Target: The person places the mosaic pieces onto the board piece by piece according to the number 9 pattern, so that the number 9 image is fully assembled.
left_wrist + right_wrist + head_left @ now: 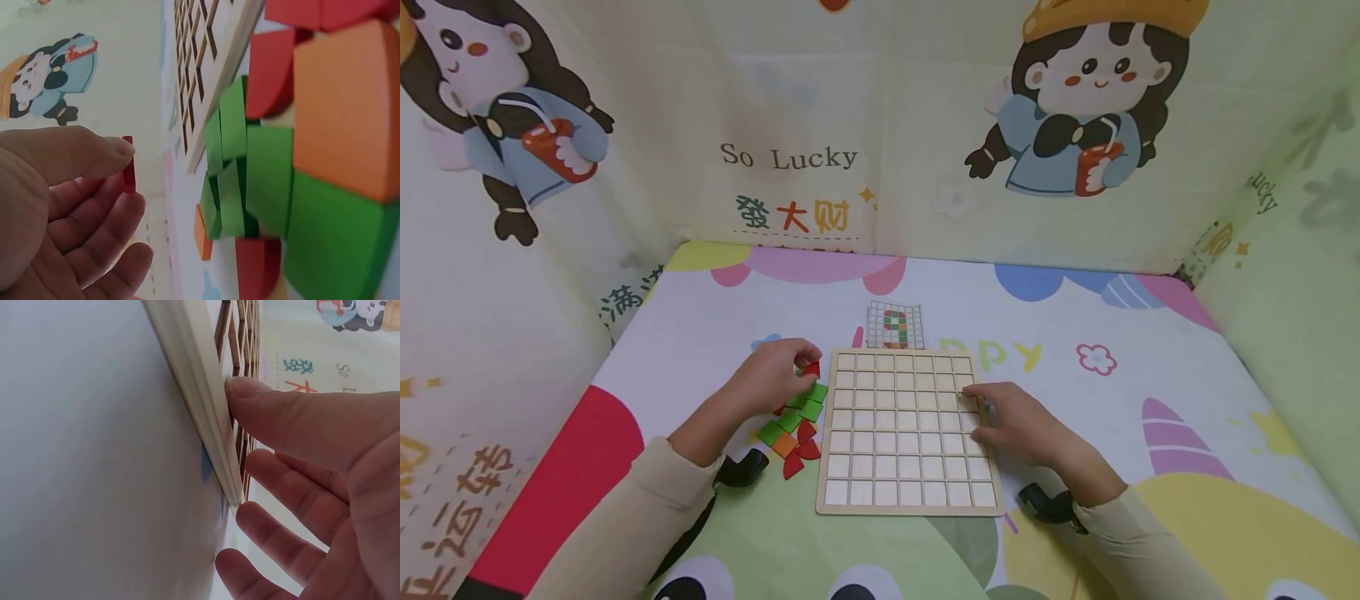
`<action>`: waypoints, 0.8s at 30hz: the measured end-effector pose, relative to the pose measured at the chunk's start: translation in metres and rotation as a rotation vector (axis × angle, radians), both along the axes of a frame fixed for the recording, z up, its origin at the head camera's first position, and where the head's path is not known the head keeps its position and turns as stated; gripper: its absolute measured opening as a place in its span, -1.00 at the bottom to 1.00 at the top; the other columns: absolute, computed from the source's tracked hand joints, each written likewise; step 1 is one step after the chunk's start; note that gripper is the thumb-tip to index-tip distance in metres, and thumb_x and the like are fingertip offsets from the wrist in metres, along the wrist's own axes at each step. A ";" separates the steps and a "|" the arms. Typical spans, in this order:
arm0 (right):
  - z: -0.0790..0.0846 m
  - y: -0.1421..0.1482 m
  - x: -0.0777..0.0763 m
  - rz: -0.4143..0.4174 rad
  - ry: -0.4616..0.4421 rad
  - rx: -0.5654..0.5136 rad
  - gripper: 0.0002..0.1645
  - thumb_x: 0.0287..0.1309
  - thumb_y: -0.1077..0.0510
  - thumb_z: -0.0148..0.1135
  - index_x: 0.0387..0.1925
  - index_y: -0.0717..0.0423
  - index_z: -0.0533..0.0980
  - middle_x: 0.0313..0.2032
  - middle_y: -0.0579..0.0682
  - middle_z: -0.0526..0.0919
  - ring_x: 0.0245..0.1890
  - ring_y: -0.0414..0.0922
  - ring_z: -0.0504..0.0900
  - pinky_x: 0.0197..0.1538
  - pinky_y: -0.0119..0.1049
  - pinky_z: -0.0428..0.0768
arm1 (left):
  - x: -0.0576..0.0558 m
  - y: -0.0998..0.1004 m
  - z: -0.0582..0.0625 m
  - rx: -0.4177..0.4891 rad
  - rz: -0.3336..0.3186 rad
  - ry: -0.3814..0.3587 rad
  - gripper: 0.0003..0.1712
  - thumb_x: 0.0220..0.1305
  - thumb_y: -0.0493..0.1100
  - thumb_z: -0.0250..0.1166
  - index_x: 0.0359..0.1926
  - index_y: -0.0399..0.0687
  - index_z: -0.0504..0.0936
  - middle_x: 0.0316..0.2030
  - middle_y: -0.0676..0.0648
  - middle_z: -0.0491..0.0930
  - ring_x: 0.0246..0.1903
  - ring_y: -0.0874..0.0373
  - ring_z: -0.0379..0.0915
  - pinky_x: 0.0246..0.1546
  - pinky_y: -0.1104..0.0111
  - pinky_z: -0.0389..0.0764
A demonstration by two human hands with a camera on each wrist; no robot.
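My left hand [766, 379] pinches a small red tile [129, 167] between thumb and fingertip, raised over the loose pieces left of the board. Below it lie green tiles [810, 409], an orange tile [784, 445] and red pieces with one curved edge [793, 466]. The wooden grid board [910, 511] lies flat in the middle, its square cells bare. At the board's right edge is my right hand [1026, 425], fingers loosely spread, with the thumb [250, 387] on the rim by the outer cells.
Behind the board lies a small grid card [895, 321] with a red, green and orange pattern, its near edge close to the board. A printed cloth [1075, 317] covers the table. Printed curtains [910, 167] hang at the back and sides.
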State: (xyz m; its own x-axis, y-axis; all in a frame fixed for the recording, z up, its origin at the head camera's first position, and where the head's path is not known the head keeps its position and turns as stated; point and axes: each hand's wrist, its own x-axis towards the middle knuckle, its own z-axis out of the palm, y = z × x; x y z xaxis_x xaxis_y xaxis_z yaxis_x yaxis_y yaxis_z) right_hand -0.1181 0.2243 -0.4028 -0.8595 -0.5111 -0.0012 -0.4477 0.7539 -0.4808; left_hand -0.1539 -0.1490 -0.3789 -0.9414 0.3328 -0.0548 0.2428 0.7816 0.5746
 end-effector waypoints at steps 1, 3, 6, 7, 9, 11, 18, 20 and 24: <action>0.000 0.000 0.000 0.000 -0.003 -0.004 -0.37 0.07 0.27 0.45 0.18 0.35 0.48 0.10 0.22 0.59 0.15 0.25 0.49 0.20 0.15 0.41 | 0.000 0.002 -0.001 0.007 -0.002 -0.006 -0.67 0.27 -0.25 0.36 0.03 -0.26 0.62 -0.11 -0.13 0.64 -0.09 -0.02 0.54 -0.08 0.19 0.64; -0.001 0.000 0.000 -0.004 -0.015 -0.018 -0.36 0.06 0.27 0.46 0.19 0.36 0.48 0.11 0.23 0.58 0.16 0.25 0.48 0.21 0.16 0.40 | 0.001 0.007 -0.003 0.017 -0.003 -0.022 -0.67 0.26 -0.25 0.37 0.03 -0.25 0.62 -0.11 -0.11 0.64 -0.09 0.00 0.53 -0.12 0.24 0.65; -0.001 0.000 0.000 -0.006 -0.029 -0.032 -0.34 0.05 0.27 0.46 0.19 0.38 0.47 0.12 0.25 0.57 0.18 0.26 0.47 0.22 0.17 0.39 | 0.001 0.014 -0.008 0.022 -0.020 -0.040 -0.67 0.25 -0.26 0.38 0.03 -0.22 0.63 -0.12 -0.08 0.64 -0.11 0.02 0.53 -0.15 0.28 0.65; -0.001 0.000 0.000 -0.008 -0.029 -0.031 -0.34 0.05 0.27 0.46 0.19 0.38 0.47 0.13 0.25 0.57 0.18 0.26 0.47 0.22 0.17 0.39 | 0.002 0.016 -0.008 0.021 -0.034 -0.039 -0.68 0.25 -0.26 0.38 0.02 -0.23 0.63 -0.13 -0.07 0.63 -0.12 0.03 0.53 -0.15 0.29 0.65; -0.001 0.000 0.000 -0.008 -0.027 -0.025 -0.34 0.05 0.27 0.46 0.20 0.38 0.47 0.13 0.26 0.57 0.18 0.27 0.47 0.22 0.17 0.39 | 0.002 0.021 -0.008 0.029 -0.058 -0.044 -0.68 0.25 -0.25 0.38 0.02 -0.22 0.63 -0.14 -0.06 0.63 -0.11 0.03 0.53 -0.13 0.28 0.64; 0.000 0.001 -0.001 -0.012 -0.027 -0.017 -0.34 0.06 0.26 0.47 0.20 0.36 0.47 0.14 0.26 0.57 0.19 0.27 0.47 0.22 0.17 0.39 | 0.001 0.025 -0.007 0.041 -0.090 -0.042 -0.69 0.27 -0.27 0.35 0.03 -0.24 0.62 -0.12 -0.06 0.63 -0.10 0.03 0.53 -0.10 0.25 0.63; 0.000 0.003 -0.005 -0.030 -0.054 -0.021 -0.34 0.08 0.22 0.47 0.22 0.31 0.48 0.16 0.25 0.55 0.21 0.27 0.46 0.23 0.17 0.39 | 0.000 0.038 -0.003 0.049 -0.103 -0.080 -0.66 0.28 -0.26 0.33 0.07 -0.20 0.61 -0.07 -0.05 0.62 -0.04 0.03 0.50 -0.02 0.24 0.60; -0.001 0.003 -0.005 -0.032 -0.062 -0.027 -0.33 0.07 0.21 0.48 0.22 0.30 0.48 0.17 0.25 0.55 0.22 0.27 0.45 0.24 0.17 0.38 | -0.001 0.041 -0.003 0.043 -0.102 -0.083 -0.67 0.27 -0.26 0.34 0.06 -0.19 0.61 -0.08 -0.04 0.62 -0.04 0.04 0.51 -0.02 0.25 0.60; 0.000 0.005 -0.005 -0.036 -0.068 -0.037 -0.32 0.06 0.21 0.48 0.23 0.28 0.48 0.19 0.25 0.54 0.24 0.27 0.43 0.25 0.18 0.36 | -0.001 0.046 -0.004 0.050 -0.100 -0.086 -0.68 0.26 -0.24 0.35 0.03 -0.16 0.62 -0.11 -0.02 0.61 -0.07 0.07 0.51 -0.07 0.29 0.60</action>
State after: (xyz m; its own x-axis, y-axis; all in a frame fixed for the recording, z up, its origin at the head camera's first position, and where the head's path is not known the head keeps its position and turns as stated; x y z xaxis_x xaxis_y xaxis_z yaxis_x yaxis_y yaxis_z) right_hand -0.1233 0.2295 -0.4032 -0.8758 -0.4808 -0.0419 -0.3859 0.7498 -0.5375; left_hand -0.1554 -0.1033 -0.3826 -0.8959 0.4291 -0.1151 0.2660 0.7256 0.6346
